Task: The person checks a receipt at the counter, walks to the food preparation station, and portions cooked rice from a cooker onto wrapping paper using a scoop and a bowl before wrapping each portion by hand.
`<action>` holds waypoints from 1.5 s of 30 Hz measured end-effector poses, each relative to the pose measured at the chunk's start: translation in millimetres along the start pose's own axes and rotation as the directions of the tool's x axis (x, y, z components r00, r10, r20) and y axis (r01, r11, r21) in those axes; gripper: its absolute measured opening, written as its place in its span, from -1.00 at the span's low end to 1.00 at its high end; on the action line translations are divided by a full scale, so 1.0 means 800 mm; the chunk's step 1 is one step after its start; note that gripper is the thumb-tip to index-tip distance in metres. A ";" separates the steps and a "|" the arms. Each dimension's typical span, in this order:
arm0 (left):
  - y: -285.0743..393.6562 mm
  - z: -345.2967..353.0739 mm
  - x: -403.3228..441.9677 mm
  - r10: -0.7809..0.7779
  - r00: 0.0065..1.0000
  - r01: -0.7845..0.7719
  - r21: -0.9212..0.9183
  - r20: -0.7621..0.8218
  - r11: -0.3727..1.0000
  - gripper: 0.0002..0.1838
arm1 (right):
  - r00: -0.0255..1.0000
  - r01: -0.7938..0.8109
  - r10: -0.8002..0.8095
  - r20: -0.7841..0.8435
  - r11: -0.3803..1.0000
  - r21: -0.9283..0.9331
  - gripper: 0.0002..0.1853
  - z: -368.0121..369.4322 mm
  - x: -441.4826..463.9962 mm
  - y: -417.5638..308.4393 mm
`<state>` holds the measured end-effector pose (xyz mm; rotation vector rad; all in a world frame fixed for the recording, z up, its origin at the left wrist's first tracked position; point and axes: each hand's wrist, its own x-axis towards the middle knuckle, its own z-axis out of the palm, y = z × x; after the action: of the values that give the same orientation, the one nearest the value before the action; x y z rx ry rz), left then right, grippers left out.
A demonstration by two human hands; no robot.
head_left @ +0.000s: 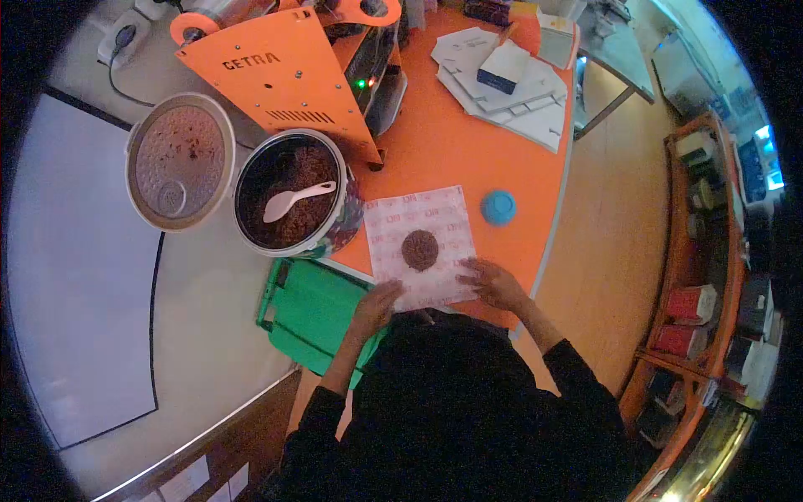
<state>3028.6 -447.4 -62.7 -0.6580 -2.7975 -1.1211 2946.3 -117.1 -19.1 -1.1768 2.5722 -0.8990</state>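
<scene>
Evidently, 2 hands [432, 292] touch printed paper [391, 238] beneath a grainy brown disc [420, 250].

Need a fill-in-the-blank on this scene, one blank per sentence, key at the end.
1. The left hand and right hand touch a sheet of printed ____.
2. The small round cup is ____ in colour.
3. The spoon lies inside the open pot; in the picture, the lid is to the pot's ____.
4. The tabletop is ____ in colour.

Missing words: paper; blue; left; orange
</scene>
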 end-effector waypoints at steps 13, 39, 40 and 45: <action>-0.021 0.010 0.055 -0.586 0.742 0.356 -0.548 -0.326 0.757 -0.89 | 0.848 -0.320 0.519 -0.110 0.667 0.673 -0.69 0.048 0.051 0.049; -0.063 0.052 0.038 -0.869 0.451 0.510 -0.740 -0.205 0.439 -0.64 | 0.996 0.052 -0.067 -0.066 0.975 -0.217 -0.45 0.063 0.058 -0.035; -0.052 0.033 0.030 -0.895 0.424 0.558 -0.738 -0.139 0.380 -0.60 | 0.995 0.055 -0.070 -0.071 0.979 -0.195 -0.42 0.059 0.059 -0.033; -0.029 0.005 0.014 -0.864 0.234 0.853 -0.520 0.446 -0.037 -0.49 | 0.995 0.062 -0.082 -0.059 0.956 -0.286 -0.42 0.057 0.063 -0.033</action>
<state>3009.6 -455.6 -78.3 1.5611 -2.4158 -2.3326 2946.6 -188.2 -35.9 -1.3412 2.8031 -0.6067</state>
